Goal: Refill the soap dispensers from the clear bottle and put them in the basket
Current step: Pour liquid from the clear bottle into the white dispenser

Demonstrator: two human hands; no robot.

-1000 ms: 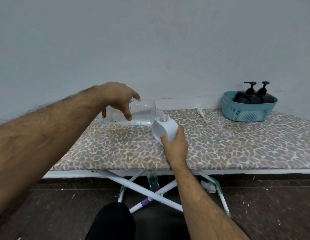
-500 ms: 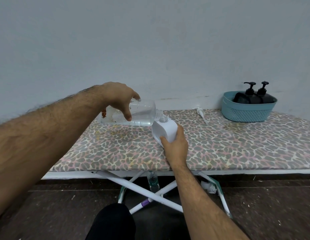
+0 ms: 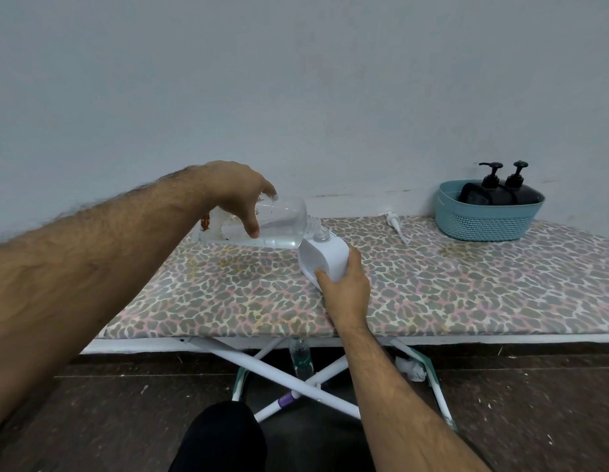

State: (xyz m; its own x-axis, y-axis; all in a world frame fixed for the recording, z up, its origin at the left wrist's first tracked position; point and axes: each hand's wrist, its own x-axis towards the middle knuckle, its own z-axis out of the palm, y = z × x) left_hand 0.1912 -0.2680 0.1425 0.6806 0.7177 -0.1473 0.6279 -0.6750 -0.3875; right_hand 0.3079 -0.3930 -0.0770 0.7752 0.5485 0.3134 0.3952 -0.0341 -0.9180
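A clear plastic bottle (image 3: 262,226), part full of colourless liquid, is being held on its side above a leopard-print padded ironing board (image 3: 466,284), its neck being brought against the open mouth of a white, squarish plastic soap dispenser (image 3: 325,258). The bottle is being gripped from above by the left hand (image 3: 235,189), thumb and fingers curled round its body. The dispenser is being steadied by the right hand (image 3: 347,291), fingers wrapped round its lower part, and is being tilted toward the bottle. Whether liquid is flowing at this instant cannot be told.

A white pump head with its tube (image 3: 395,223) is lying on the board, well apart, toward a teal perforated plastic basket (image 3: 486,219), in which two black pump dispensers (image 3: 503,190) are already standing.

The dispenser is likely being made heavier as it fills, and its smooth shell would probably turn slippery if soap is spilled; a low, wrapping hold near the base seems wise. The thin-walled bottle is probably soft and would squirt if squeezed, so a mid-body grip is being judged best.
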